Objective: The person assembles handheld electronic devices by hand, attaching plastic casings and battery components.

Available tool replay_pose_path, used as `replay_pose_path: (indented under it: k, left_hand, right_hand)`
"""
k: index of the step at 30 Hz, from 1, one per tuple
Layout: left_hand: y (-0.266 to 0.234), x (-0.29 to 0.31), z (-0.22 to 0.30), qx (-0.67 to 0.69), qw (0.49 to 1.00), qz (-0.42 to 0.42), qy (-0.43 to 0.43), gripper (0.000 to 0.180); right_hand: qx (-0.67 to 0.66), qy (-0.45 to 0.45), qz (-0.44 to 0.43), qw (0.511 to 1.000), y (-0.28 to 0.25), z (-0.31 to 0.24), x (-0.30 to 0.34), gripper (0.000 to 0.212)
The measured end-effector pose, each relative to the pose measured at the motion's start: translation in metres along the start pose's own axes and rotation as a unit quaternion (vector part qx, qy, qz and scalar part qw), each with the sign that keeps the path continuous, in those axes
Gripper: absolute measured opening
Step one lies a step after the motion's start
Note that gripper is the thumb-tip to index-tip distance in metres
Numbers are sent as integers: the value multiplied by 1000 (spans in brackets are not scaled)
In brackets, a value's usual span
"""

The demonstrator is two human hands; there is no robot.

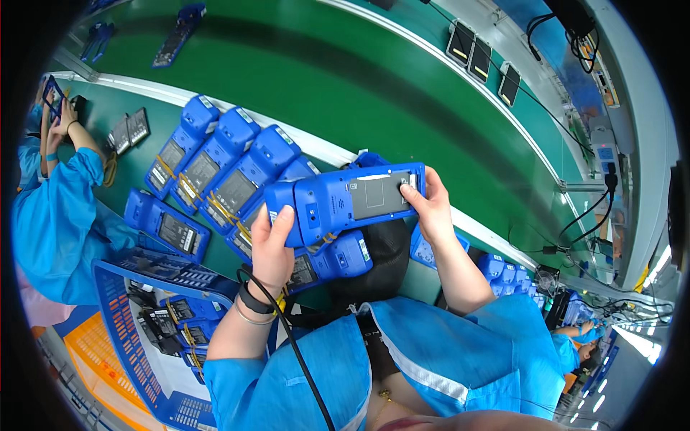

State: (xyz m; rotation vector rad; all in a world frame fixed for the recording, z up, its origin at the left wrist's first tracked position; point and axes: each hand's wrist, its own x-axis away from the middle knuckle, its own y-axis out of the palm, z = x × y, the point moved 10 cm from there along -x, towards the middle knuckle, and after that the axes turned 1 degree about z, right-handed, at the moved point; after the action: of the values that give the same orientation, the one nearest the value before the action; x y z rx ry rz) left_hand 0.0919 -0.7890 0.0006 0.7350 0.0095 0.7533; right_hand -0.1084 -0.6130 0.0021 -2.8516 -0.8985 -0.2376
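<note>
A blue handheld terminal (327, 205) is held up in front of me, its back face showing a recessed dark panel. My left hand (269, 248) grips its bulkier left end, thumb on top. My right hand (431, 208) is closed round the other end, with the thumb pressed on the dark panel. Behind and below it lies another blue terminal (334, 262), partly hidden by my hand. To the left, several similar terminals (233, 183) lie side by side with batteries in their backs and yellow rubber bands round them. One more terminal (169, 223) lies apart, nearer the crate.
A blue crate (118, 337) with banded terminals stands at lower left. Loose batteries (128, 131) lie farther left, beside a co-worker's blue sleeve (65, 194). Beyond a pale rail runs a green belt (316, 79) carrying a terminal (176, 36). More terminals (507, 273) stand at right.
</note>
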Motion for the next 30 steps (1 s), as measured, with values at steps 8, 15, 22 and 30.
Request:
replay_pose_path:
  k: [8,15,22,30]
  left_hand:
    - [4,10,8,-37,998,18,42,24]
    - [35,33,13,-39,996,18,81,23]
    - [34,46,6,48,991,95,80,22]
    - [25,44,-1,80,989,95,77,30]
  right_hand:
    - [120,-67,35,990,-2,-19,4,30]
    - [303,-181,138,926,-23,-67,28,29]
    - [40,-341,124,931,-65,-126,94,23]
    - [-291,-52,170,940,-207,-23,66,13]
